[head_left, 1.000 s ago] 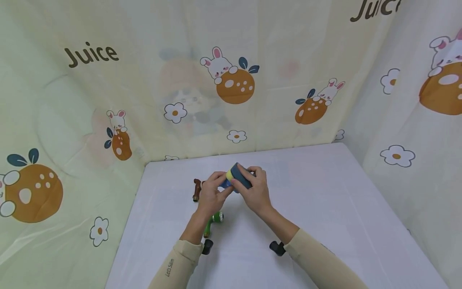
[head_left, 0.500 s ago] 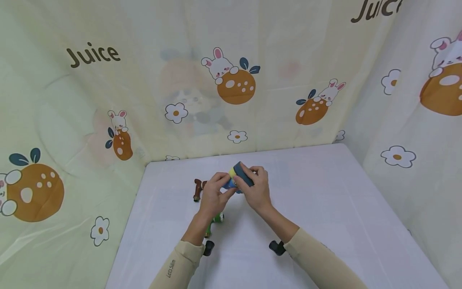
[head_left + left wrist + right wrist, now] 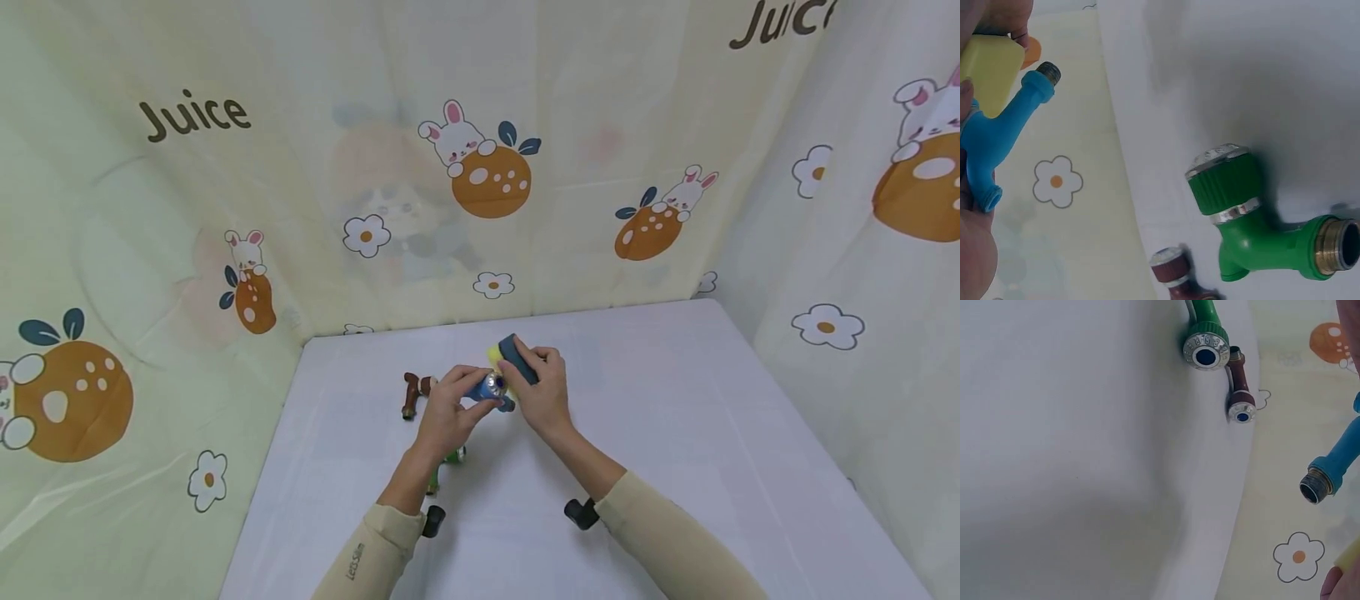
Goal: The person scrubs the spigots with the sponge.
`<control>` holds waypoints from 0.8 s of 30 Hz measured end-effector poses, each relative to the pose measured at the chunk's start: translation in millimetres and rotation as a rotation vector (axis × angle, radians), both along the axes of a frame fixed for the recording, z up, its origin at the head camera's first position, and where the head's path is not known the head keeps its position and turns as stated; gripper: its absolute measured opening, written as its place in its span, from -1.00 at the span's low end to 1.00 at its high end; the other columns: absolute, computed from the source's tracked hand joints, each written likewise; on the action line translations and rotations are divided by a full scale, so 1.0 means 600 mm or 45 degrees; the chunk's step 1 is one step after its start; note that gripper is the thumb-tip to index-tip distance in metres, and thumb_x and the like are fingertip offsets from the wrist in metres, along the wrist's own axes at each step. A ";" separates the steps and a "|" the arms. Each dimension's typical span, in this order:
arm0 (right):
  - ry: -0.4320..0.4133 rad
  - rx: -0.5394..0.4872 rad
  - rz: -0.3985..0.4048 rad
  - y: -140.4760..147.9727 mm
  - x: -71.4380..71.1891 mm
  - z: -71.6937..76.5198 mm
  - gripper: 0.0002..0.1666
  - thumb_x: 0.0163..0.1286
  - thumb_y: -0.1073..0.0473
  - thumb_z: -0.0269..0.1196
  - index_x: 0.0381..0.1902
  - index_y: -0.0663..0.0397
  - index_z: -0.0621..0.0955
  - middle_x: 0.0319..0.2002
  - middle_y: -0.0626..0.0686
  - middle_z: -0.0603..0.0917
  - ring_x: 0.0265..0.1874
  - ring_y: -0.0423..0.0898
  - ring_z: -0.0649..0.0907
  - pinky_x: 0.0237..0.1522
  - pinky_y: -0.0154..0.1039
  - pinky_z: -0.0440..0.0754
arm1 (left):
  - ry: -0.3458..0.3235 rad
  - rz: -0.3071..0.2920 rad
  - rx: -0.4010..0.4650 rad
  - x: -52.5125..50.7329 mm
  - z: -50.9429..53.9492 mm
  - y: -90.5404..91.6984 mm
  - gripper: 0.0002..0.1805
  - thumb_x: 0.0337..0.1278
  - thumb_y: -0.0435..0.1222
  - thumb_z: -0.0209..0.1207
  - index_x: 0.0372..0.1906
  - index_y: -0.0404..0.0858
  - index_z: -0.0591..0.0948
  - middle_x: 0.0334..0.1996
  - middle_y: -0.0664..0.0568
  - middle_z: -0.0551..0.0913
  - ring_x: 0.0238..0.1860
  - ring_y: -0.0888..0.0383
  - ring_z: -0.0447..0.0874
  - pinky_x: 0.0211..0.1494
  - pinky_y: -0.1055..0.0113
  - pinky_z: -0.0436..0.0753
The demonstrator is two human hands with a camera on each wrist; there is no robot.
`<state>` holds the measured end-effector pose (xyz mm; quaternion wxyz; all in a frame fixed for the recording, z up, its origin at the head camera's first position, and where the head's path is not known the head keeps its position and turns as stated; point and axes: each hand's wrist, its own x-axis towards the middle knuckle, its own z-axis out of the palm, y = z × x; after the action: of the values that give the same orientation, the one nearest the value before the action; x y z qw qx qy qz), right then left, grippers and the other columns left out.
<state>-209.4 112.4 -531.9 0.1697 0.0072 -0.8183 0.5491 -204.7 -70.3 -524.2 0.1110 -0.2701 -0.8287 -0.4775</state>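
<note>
Above the table, my left hand grips a blue water tap with a silver-faced knob. In the left wrist view the blue tap shows its threaded end pointing up and outward. My right hand holds a sponge, yellow on one side and dark blue on the other. The sponge's yellow side faces the tap, close beside its knob; whether they touch I cannot tell. The right wrist view catches the tap's threaded pipe and a yellow corner of the sponge.
A green tap lies on the white table, partly behind my left forearm in the head view. Farther back at the left lies a brown tap. A patterned curtain hangs behind the table's far edge.
The sponge in my right hand has shifted right, off the front of the blue tap. The tap has turned so its silver knob face now shows.
</note>
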 end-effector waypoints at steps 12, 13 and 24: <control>0.030 0.068 0.018 0.011 0.004 -0.013 -0.21 0.39 -0.19 0.41 0.50 -0.14 0.49 0.21 0.16 0.42 0.11 0.07 0.40 -0.08 -0.10 0.47 | -0.171 0.115 0.169 -0.003 0.003 -0.008 -0.53 0.22 -0.19 0.46 0.23 -0.07 0.66 0.06 0.05 0.70 0.06 0.11 0.70 0.11 0.19 0.76; 0.049 0.075 0.016 0.011 0.005 -0.015 -0.20 0.38 -0.18 0.42 0.50 -0.15 0.49 0.22 0.16 0.42 0.12 0.07 0.40 -0.06 -0.09 0.47 | -0.235 0.136 0.215 -0.005 0.005 -0.010 -0.53 0.22 -0.17 0.46 0.22 -0.06 0.65 0.05 0.04 0.71 0.05 0.11 0.70 0.11 0.18 0.75; 0.654 0.438 0.139 -0.005 0.038 -0.030 -0.04 0.18 -0.08 0.56 0.48 0.04 0.47 0.22 0.23 0.46 0.09 0.13 0.38 -0.08 -0.04 0.39 | -0.521 0.302 0.497 -0.015 0.013 -0.020 -0.47 0.38 -0.18 0.34 0.39 0.08 0.53 0.12 -0.09 0.58 0.05 0.05 0.64 -0.04 0.37 0.69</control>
<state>-186.4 109.7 -549.8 0.3375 0.2183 -0.8280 0.3910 -214.0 -82.2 -516.4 0.0467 -0.0433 -0.7523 -0.6558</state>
